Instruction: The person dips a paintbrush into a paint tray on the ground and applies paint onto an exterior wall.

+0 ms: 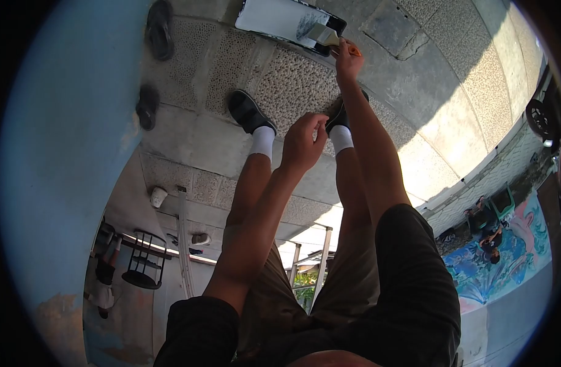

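At the top of the head view my right hand [349, 60] is closed round the orange-tipped handle of a wide paintbrush [324, 35]. The brush's bristles rest in a black-rimmed paint tray [271, 19] that holds white or pale paint, at its right end. Lower down, my left hand [305, 142] hangs between my shins with its fingers curled and thumb near the fingertips. Whether anything small is between them cannot be made out. Beyond that hand lies pebbled paving, with a dark sandal [250, 111] on my foot.
A pale blue wall [66, 153] fills the left side. Loose dark slippers [160, 30] lie beside it. A metal ladder [183, 244], a black stool [147, 260] and a white cup [158, 196] stand lower left. People are visible at lower left and by a painted mural [519, 257] at right.
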Motion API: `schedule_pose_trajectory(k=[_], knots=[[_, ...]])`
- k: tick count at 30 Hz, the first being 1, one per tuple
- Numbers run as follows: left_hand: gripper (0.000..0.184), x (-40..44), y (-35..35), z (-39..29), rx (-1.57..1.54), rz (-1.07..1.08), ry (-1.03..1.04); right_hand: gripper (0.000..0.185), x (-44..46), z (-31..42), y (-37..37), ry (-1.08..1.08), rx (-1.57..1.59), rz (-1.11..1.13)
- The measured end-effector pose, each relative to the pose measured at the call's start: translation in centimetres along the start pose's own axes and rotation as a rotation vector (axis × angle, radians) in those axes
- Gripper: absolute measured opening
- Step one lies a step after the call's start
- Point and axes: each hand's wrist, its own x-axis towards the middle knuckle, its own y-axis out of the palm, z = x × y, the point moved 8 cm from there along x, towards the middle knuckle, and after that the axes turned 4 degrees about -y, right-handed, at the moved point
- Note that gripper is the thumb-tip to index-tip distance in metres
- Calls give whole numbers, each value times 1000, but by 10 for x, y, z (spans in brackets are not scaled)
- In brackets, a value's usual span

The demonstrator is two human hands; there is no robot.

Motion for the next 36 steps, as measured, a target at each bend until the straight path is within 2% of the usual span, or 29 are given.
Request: schedule_pose_trajectory(k=[3, 5, 12, 23, 31, 34, 36], knots=[[17, 0, 0, 0, -1, -2, -1, 27, 2, -12, -3, -55, -74, 39], [17, 0, 1, -1, -10, -3, 4, 26, 3, -8, -7, -114, -257, 42], [18, 1, -2, -3, -14, -18, 3, 23, -5, 19, -9, -102, -243, -70], [18, 2, -1, -3, -32, -24, 14, 26, -18, 1, 24, 30, -167, 127], [17, 2, 0, -2, -21, -26, -4, 25, -15, 5, 22, 126, -33, 76], [17, 2, -1, -1, -22, -38, 6, 25, -11, -3, 28, 154, -33, 115], [17, 0, -1, 0, -18, -32, -6, 24, -6, -6, 32, 127, -139, 116]])
